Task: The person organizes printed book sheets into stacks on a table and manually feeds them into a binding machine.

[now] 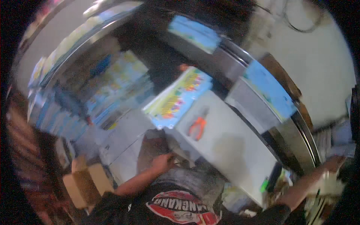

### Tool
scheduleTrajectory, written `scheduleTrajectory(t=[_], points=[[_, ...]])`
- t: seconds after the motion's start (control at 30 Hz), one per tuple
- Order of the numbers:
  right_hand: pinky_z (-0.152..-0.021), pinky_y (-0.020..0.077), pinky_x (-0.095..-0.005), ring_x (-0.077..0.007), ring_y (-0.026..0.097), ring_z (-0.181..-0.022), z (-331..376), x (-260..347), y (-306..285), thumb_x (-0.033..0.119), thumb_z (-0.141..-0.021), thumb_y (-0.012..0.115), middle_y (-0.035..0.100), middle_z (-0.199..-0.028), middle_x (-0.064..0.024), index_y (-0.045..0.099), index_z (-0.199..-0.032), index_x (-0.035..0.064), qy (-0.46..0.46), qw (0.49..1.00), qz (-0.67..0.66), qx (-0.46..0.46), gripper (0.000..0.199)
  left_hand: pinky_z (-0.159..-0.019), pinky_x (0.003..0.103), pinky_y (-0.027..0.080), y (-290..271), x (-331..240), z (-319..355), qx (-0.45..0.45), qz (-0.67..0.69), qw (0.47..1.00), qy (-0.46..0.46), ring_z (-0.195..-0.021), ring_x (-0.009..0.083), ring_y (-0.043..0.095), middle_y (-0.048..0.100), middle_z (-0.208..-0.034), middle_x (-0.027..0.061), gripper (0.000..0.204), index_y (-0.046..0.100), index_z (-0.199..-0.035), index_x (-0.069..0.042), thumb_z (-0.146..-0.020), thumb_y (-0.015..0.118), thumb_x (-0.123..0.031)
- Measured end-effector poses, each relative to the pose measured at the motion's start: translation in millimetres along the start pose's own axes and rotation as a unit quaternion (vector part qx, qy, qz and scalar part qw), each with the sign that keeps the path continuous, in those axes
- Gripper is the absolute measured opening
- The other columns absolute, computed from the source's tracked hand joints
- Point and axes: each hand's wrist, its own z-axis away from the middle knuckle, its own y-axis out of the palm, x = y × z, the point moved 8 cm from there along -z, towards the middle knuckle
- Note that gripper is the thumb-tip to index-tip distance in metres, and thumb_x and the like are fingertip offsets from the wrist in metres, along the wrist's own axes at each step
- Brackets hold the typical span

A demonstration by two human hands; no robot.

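One blurred, pale bluish-grey stack (342, 135) shows near the right hand (334, 164).

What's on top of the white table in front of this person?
Orange-handled pliers lie on the white table; a brightly printed item covers its upper-left end, hiding what's beneath. Blur leaves unclear whether the green thing near the lower corner rests on it.

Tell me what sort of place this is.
Possibly a small packing or print-finishing workshop, though the picture is blurred. Piled blue-and-white goods stand at left, orange-handled pliers lie on a pale worktop, and an open cardboard box sits lower left.
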Motion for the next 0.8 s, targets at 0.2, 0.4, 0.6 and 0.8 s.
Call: scheduleTrajectory(t=[0.2, 0.4, 0.6, 0.8], points=[[-0.095, 0.0424, -0.0387, -0.0279, 0.052, -0.117, 28.9, 114.2, 15.3, 0.0, -0.084, 0.052, 0.055, -0.129, -0.0092, 0.054, -0.129, 0.0143, -0.167, 0.983, -0.073, -0.002, 0.048, -0.078, 0.048, 0.05, -10.9, 10.7, -4.4, -0.095, 0.076, 0.992, -0.037, -0.088, 0.0396, 0.063, 0.065, -0.097, 0.0202, 0.029, 0.063, -0.106, -0.01, -0.083, 0.059, -0.026], [-0.108, 0.0318, -0.0448, -0.0283, 0.043, -0.13, 170.0, 119.9, 46.8, 0.002, -0.085, 0.044, 0.051, -0.136, -0.0095, 0.054, -0.129, 0.0119, -0.151, 0.94, -0.085, 0.294, 0.046, -0.076, 0.049, 0.05, 6.4, 18.1, -10.8, -0.04, 0.003, 0.999, -0.027, -0.084, 0.0403, 0.063, 0.066, -0.094, 0.0207, 0.029, 0.064, -0.105, -0.01, -0.085, 0.058, -0.03], [-0.103, 0.0386, -0.0419, -0.037, 0.048, -0.122, 207.1, 148.6, 17.8, -0.001, -0.085, 0.05, 0.054, -0.128, -0.0183, 0.054, -0.126, 0.005, -0.111, 0.919, -0.083, 0.369, 0.042, -0.073, 0.048, 0.051, -4.8, 14.8, -4.2, -0.082, 0.021, 0.996, -0.017, -0.082, 0.0393, 0.064, 0.066, -0.091, 0.0206, 0.032, 0.065, -0.106, -0.01, -0.087, 0.055, -0.033], [-0.106, 0.0341, -0.0417, -0.0378, 0.042, -0.128, 248.9, 265.0, -44.5, 0.006, -0.086, 0.057, 0.047, -0.135, -0.0238, 0.05, -0.13, 0.0016, -0.112, 0.798, -0.253, 0.535, 0.044, -0.078, 0.045, 0.051, 11.8, 25.0, -11.0, -0.008, 0.011, 0.999, -0.043, -0.087, 0.0345, 0.065, 0.067, -0.095, 0.0184, 0.035, 0.064, -0.113, -0.012, -0.088, 0.054, -0.034]])
